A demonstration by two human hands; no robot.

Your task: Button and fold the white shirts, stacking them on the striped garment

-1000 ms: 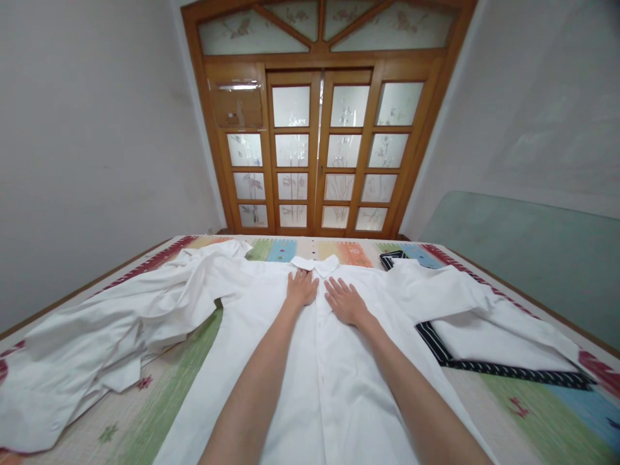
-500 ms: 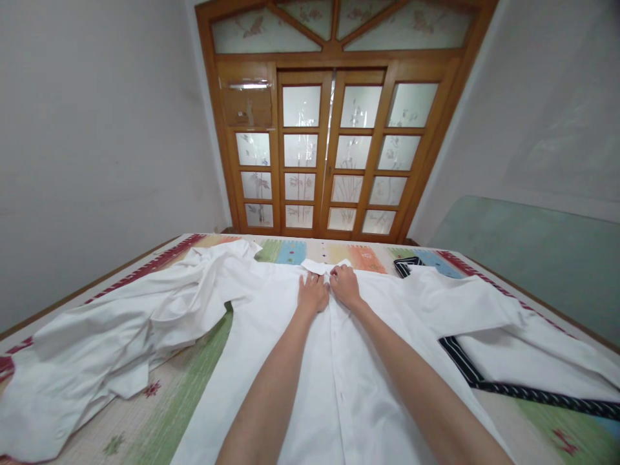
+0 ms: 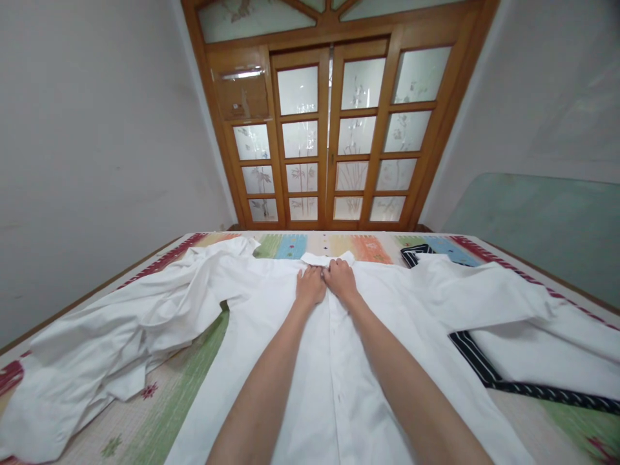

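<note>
Multicoloured patterned cloth (image 3: 194, 374) covers the flat surface and shows between the sleeve and body of a white long-sleeved fabric shirt (image 3: 261, 310) spread across it. At right, a black band with white stripes (image 3: 477, 358) borders the shirt's side. Near the white folded collar (image 3: 314, 259), the left hand (image 3: 310, 284) lies fingers forward; the right hand (image 3: 340, 279), close beside it, has curled fingers; whether either pinches fabric cannot be told. Beyond, a strip of cloth extends to the far edge, before wooden glazed doors (image 3: 324, 161).
</note>
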